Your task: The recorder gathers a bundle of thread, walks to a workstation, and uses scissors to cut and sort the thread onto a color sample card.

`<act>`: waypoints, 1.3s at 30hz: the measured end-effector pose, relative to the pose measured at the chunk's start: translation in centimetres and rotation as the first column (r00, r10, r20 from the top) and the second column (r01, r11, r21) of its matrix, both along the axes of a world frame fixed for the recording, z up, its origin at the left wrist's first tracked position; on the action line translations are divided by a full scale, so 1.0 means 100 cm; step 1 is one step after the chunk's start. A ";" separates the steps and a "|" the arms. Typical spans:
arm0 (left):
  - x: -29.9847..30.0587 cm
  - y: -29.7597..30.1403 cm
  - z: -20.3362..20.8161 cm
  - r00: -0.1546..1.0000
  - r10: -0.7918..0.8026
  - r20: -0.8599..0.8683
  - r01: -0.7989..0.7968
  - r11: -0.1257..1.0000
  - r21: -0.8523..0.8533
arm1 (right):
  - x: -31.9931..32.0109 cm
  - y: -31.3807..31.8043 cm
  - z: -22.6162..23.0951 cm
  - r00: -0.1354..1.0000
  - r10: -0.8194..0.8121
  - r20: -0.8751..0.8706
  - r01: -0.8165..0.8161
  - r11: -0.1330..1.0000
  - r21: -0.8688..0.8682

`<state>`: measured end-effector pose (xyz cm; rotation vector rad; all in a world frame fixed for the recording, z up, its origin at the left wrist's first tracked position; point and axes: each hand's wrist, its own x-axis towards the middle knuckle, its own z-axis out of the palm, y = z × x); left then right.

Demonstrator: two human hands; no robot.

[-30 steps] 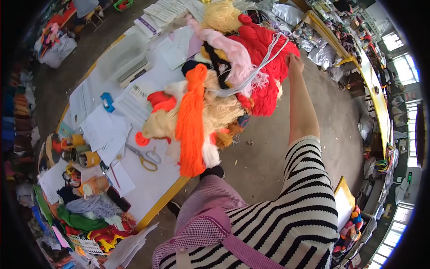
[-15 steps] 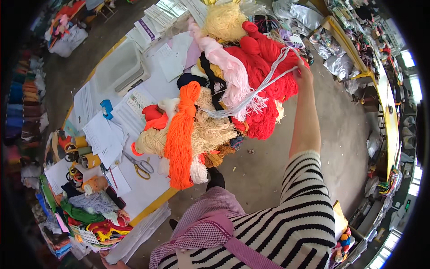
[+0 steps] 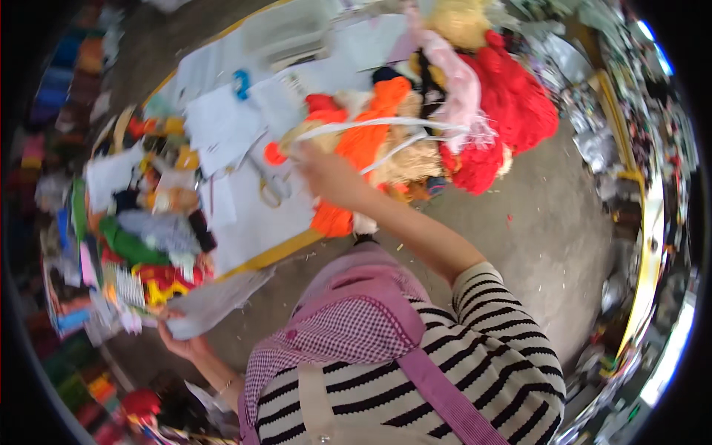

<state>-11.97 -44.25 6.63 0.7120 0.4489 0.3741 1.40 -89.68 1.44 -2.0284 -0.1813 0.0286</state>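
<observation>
The right hand (image 3: pixel 330 178), blurred, is curled closed on pale strands (image 3: pixel 404 121), which stretch across the orange yarn (image 3: pixel 386 102) to the pink yarn (image 3: pixel 458 81). It is above the bench (image 3: pixel 271 226) close to the near edge, right of the scissors (image 3: pixel 273 193). Red yarn (image 3: pixel 519 93) is heaped toward the right end. The left hand (image 3: pixel 182 343), fingers bent, grips white sheets (image 3: pixel 222 300) beside the near edge, toward the left end.

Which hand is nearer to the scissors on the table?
Right: the right hand is just right of the scissors; the left hand is farther, lower left, at the white sheets.
</observation>
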 end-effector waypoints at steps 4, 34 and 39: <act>-0.032 -0.012 0.003 0.995 -0.084 -0.044 0.085 0.996 0.004 | -0.039 0.174 0.073 0.850 0.526 -0.019 -0.518 0.843 0.142; -0.213 0.227 0.176 0.669 0.488 0.561 -0.514 0.848 -0.125 | -0.181 0.552 0.077 0.125 0.991 -0.038 -0.903 0.130 0.409; -0.230 0.252 0.219 0.677 0.365 0.639 -0.457 0.889 -0.023 | -0.182 0.594 0.085 0.080 0.985 0.153 -0.894 0.003 0.449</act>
